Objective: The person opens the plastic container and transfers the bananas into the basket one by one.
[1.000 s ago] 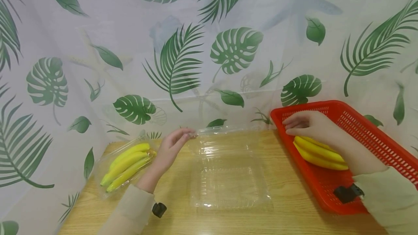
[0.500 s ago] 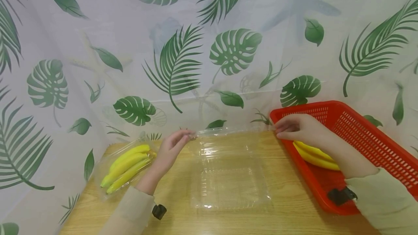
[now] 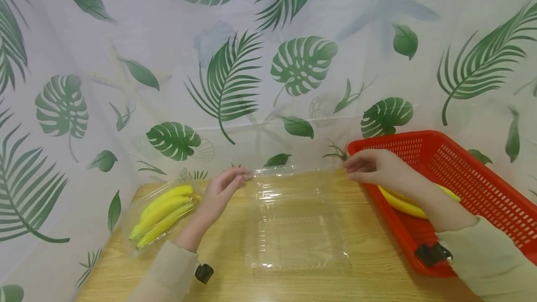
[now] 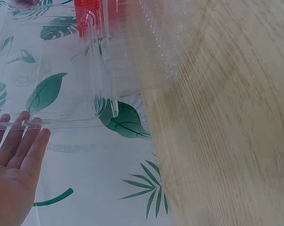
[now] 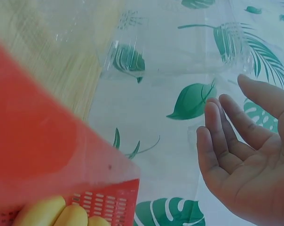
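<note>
A clear plastic clamshell container stands on the table with its lid raised at the back. My left hand is at the lid's upper left corner; in the left wrist view its fingers are nearly straight, tips against the lid's edge. My right hand hovers over the near-left rim of the red basket, to the right of the lid. Its fingers are loosely bent and hold nothing, a gap apart from the lid. Yellow bananas lie in the basket, partly hidden under my right forearm.
Another clear container holding bananas sits at the table's left side. A leaf-printed white cloth hangs behind the wooden table. The basket's raised wall borders the right side of the work area.
My right hand has moved left from over the bananas in the basket, past its rim toward the lid. My left hand and the container stay almost where they were.
</note>
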Available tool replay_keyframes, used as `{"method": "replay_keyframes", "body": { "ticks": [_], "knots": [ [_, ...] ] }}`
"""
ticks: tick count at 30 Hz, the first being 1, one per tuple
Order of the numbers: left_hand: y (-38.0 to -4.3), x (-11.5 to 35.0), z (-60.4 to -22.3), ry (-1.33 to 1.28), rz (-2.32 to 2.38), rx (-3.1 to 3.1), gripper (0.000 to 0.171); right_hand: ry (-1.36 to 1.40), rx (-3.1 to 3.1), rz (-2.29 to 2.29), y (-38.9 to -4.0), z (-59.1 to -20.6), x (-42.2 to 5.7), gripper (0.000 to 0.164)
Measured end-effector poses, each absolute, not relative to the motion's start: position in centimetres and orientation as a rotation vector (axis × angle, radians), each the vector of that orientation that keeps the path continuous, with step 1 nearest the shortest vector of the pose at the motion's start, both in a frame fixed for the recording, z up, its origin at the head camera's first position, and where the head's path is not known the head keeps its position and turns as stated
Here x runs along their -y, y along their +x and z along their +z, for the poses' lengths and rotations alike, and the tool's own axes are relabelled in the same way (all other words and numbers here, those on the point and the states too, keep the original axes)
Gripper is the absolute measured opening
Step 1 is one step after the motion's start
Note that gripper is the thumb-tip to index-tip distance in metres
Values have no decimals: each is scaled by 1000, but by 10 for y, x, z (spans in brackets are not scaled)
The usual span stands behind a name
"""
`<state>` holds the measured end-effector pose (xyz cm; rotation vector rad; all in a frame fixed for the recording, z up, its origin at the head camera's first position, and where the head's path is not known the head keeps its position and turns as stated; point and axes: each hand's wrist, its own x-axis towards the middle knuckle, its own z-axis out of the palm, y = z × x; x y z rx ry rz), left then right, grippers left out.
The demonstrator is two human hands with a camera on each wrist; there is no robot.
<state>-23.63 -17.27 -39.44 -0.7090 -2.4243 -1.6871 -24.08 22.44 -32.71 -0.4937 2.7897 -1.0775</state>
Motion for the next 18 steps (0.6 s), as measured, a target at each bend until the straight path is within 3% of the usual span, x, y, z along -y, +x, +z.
{"method": "replay_keyframes", "body": {
  "ticks": [18],
  "knots": [
    [-232, 176, -397, -657, -1684, 2480, 36, -529, -2676, -1170, -243, -334, -208, 39]
  ]
}}
